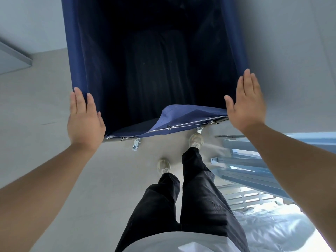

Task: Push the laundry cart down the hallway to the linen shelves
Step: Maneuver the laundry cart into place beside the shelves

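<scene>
Cart (pixel 112 51) interior dark, contents perhaps indiscernible

Both flat hands, left hand (pixel 85 120) and right hand (pixel 244 106), press the laundry cart (pixel 101 70) corners

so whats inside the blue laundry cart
The laundry cart looks nearly empty: only its dark fabric lining and floor show, with the near fabric edge folded inward. The far end is in deep shadow, so anything lying there cannot be made out.

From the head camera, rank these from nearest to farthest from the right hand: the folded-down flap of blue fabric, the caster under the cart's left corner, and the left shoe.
From the right hand:
1. Blue fabric flap, just left of it on the cart's near edge.
2. Caster, under the left corner.
3. Left shoe, on the floor below.
</scene>
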### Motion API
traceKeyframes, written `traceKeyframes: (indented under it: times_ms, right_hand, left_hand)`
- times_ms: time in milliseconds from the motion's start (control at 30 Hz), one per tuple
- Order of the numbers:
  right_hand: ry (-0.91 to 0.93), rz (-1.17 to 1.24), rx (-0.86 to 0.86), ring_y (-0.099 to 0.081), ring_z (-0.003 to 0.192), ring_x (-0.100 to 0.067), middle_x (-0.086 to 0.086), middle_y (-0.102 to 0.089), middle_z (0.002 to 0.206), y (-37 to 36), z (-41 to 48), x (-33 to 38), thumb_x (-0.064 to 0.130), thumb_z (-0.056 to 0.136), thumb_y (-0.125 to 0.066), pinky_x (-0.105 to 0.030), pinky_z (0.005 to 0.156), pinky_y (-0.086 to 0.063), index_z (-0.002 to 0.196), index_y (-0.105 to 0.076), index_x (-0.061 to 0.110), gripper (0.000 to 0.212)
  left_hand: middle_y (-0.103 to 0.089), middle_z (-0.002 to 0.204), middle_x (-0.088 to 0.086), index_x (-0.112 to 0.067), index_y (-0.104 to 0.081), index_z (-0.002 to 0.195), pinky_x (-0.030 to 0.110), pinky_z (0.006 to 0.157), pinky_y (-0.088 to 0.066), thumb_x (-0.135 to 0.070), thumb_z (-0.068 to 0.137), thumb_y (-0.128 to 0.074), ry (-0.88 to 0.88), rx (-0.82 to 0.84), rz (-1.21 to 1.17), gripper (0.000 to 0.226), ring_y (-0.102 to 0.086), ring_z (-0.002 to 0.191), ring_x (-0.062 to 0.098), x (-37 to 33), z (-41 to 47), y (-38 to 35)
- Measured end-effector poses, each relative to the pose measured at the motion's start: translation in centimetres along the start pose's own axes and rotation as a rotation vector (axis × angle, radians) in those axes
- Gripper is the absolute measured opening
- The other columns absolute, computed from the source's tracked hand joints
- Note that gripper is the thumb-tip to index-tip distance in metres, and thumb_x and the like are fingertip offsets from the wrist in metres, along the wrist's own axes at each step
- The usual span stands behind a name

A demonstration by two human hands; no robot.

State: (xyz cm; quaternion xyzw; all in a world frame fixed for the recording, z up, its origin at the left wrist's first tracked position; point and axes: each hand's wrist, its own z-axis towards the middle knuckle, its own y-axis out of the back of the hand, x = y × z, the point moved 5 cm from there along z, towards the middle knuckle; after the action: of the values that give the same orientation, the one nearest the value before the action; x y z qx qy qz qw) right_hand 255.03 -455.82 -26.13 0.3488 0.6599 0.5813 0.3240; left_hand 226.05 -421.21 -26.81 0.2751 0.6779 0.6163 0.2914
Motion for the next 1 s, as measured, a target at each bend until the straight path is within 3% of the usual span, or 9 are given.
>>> traceKeyframes:
  times_ms: [133,400,600,1000]
  right_hand:
    - [-0.003,0.015,0.003,-0.003,0.151,-0.028,-0.012,-0.003,0.164,-0.11,0.14,0.06,0.043,0.101,-0.031,-0.04,0.12,-0.014,0.153,-0.015,0.0,0.069]
    - [-0.004,0.036,-0.036,-0.007,0.151,-0.029,-0.014,-0.008,0.164,-0.42,0.26,0.21,0.043,0.101,-0.033,-0.038,0.12,-0.013,0.152,-0.02,-0.001,0.069]
    - [0.006,0.06,-0.057,-0.01,0.15,-0.031,-0.015,-0.011,0.163,-0.42,0.17,0.14,0.041,0.101,-0.035,-0.036,0.12,-0.01,0.151,-0.022,-0.002,0.067]
    - [0.016,0.072,-0.071,-0.011,0.15,-0.032,-0.016,-0.013,0.163,-0.45,0.16,-0.09,0.041,0.101,-0.036,-0.04,0.12,-0.015,0.15,-0.023,-0.003,0.067]
  left_hand:
    - [-0.012,0.159,0.023,-0.001,-0.027,0.146,0.053,0.098,-0.044,-0.008,0.092,-0.047,0.005,0.021,0.004,0.058,-0.012,0.147,0.038,0.1,-0.14,-0.04]
    - [-0.013,0.159,0.023,-0.001,-0.029,0.145,0.055,0.091,-0.048,0.0,0.085,-0.049,0.006,0.044,0.001,0.063,-0.012,0.147,0.038,0.45,0.15,0.04]
    - [-0.013,0.159,0.023,-0.001,-0.031,0.144,0.054,0.099,-0.042,-0.005,0.091,-0.048,0.005,0.039,-0.007,0.057,-0.012,0.146,0.038,0.43,0.2,0.14]
    - [-0.016,0.157,0.024,0.0,-0.033,0.143,0.055,0.095,-0.046,-0.008,0.091,-0.049,0.005,0.033,-0.011,0.055,-0.016,0.145,0.04,0.17,0.43,-0.06]
